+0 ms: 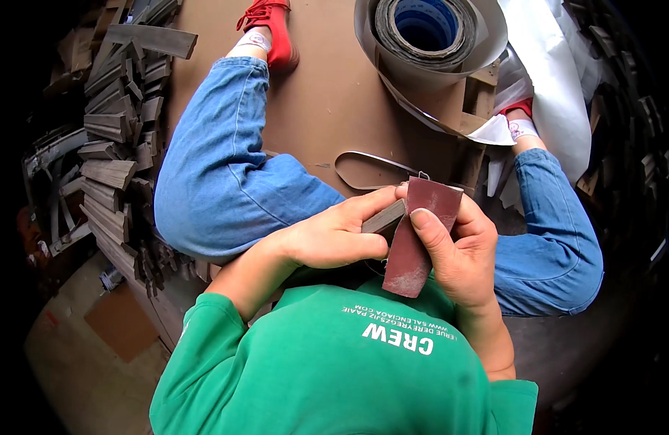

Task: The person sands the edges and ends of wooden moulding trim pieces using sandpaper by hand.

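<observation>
The grey block (386, 219) is held in the partly closed left hand (341, 230), before the green shirt (312, 355); across its end, the dark red strip (409, 257) is pinched by the right hand (465, 254) — thumb laid flat, presumably so that slipping is prevented.

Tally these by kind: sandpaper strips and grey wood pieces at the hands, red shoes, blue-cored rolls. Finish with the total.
Dark red sandpaper strip: 1
Grey wood piece: 1
Red shoes: 2, one partly hidden
Blue-cored roll: 1
Total: 5
</observation>
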Demonstrator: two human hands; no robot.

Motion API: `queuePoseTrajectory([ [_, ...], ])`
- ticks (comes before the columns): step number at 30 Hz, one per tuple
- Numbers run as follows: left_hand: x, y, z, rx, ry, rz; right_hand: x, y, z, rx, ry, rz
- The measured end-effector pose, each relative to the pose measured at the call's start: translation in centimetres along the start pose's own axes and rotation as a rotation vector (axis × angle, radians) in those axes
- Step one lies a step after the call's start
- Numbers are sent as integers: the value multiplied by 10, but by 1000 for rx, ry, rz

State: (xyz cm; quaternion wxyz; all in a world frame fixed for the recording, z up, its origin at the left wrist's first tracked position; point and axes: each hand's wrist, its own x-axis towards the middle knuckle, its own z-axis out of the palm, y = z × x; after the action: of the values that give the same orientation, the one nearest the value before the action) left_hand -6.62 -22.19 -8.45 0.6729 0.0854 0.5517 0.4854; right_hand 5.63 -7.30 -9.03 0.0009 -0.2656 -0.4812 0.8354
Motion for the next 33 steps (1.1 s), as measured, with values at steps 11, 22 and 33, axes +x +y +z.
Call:
queuePoseTrajectory([
  [11, -6, 1, -2, -86, -65, -8, -1, -6, 3, 116, -39, 100],
  [22, -1, -3, -6, 28, -121, 75, -2, -6, 3, -13, 12, 12],
  [33, -2, 4, -3, -134, -111, 23, 2, -8, -7, 314, -41, 228],
])
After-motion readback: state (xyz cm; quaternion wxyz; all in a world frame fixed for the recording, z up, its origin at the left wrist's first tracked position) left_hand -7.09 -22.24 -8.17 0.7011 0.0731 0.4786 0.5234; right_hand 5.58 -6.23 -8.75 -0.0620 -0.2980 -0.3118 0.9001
